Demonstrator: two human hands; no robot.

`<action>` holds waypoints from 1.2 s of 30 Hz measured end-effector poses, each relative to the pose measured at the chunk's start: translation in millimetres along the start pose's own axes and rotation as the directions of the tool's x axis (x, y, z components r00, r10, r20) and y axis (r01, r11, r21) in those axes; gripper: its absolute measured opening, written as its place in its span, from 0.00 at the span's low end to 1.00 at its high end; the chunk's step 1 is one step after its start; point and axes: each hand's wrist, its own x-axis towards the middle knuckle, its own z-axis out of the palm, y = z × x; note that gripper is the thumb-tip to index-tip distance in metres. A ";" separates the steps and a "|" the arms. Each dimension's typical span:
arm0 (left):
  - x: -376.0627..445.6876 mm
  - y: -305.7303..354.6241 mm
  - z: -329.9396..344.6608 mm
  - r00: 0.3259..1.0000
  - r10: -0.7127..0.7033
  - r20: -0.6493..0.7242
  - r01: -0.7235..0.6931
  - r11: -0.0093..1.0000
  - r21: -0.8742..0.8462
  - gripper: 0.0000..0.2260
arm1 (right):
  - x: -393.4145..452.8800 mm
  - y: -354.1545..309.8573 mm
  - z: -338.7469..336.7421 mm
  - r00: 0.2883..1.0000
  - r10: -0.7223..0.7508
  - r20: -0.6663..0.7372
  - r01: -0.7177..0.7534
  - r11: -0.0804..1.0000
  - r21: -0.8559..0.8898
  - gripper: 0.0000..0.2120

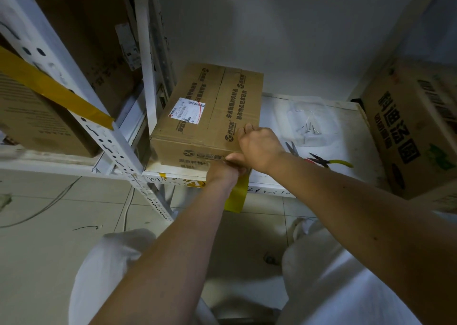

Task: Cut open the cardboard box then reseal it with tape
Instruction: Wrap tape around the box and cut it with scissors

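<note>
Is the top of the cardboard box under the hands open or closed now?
Closed. Both top flaps of the cardboard box lie flat and meet along the middle seam. Whether tape covers that seam, I cannot tell.

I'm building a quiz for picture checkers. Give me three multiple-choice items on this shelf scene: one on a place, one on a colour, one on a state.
1. Where do the pliers lie?
A. on the floor
B. on the shelf, right of the taped box
C. on top of the box

2. What colour is the tape strip hanging below the shelf edge?
A. yellow
B. blue
C. red

3. What is the right hand doing?
A. hanging idle
B. holding scissors
C. gripping the box's near corner

Key: 1 B, they lie beside the box; 2 A, plainly yellow; 3 C, fingers curl over the corner.
</note>
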 end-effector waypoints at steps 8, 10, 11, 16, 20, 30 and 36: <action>1.2 -0.7 -0.2 1.000 0.020 0.013 -0.020 0.999 0.025 0.12 | -4.1 4.1 3.3 0.997 -0.069 -0.029 0.069 0.998 -0.008 0.36; 0.3 -1.1 0.8 0.999 0.027 0.030 -0.028 0.999 0.037 0.11 | -8.8 8.4 4.2 0.994 -0.108 0.033 0.107 0.994 0.021 0.39; -0.9 -0.8 1.4 0.999 0.027 0.038 -0.028 0.999 0.028 0.11 | -10.4 10.7 4.0 0.991 -0.120 0.062 0.118 0.993 0.026 0.40; -4.5 1.2 2.4 0.998 0.020 0.052 -0.019 1.000 -0.020 0.14 | -13.2 10.7 0.9 0.988 -0.126 0.086 0.126 0.992 0.003 0.41; -5.2 1.2 2.7 0.998 -0.008 0.064 0.012 0.999 -0.049 0.13 | -13.7 5.4 4.5 0.996 -0.064 0.062 0.062 0.997 0.047 0.38; -13.1 6.2 0.2 0.988 -0.022 0.151 0.042 0.990 -0.132 0.18 | -13.3 -7.8 14.1 0.990 0.080 -0.117 -0.063 0.988 0.143 0.32; -11.7 3.2 -3.1 0.993 -0.019 0.117 0.028 0.997 -0.073 0.16 | -31.3 37.7 16.4 0.956 0.266 -0.120 -0.146 0.792 0.593 0.20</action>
